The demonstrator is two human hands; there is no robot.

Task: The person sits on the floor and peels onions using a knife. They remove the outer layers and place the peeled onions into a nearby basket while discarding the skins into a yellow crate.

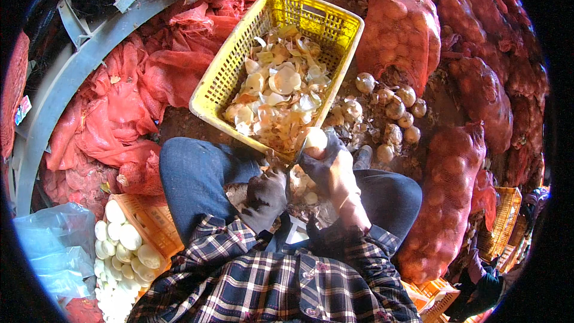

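A pale, partly bared onion (315, 140) is in the fingers of my right hand (329, 161), just over the near corner of a yellow plastic crate (224, 94). Loose onion skins (280, 80) are heaped inside that crate. My left hand (267, 195), dark like a glove, is curled lower down between my knees, its fingers bent; a thin dark edge rises beside it towards the onion, but I cannot tell what it is or what the hand grips. Unpeeled onions (394, 107) and scraps of skin lie on the ground right of the crate.
Red mesh sacks of onions (439, 215) stand along the right. Crumpled red mesh (121, 94) covers the left, beside a curved metal bar (67, 85). At lower left, peeled onions (130, 237) fill an orange crate (152, 220) next to clear plastic (54, 242). Another person (482, 273) is at lower right.
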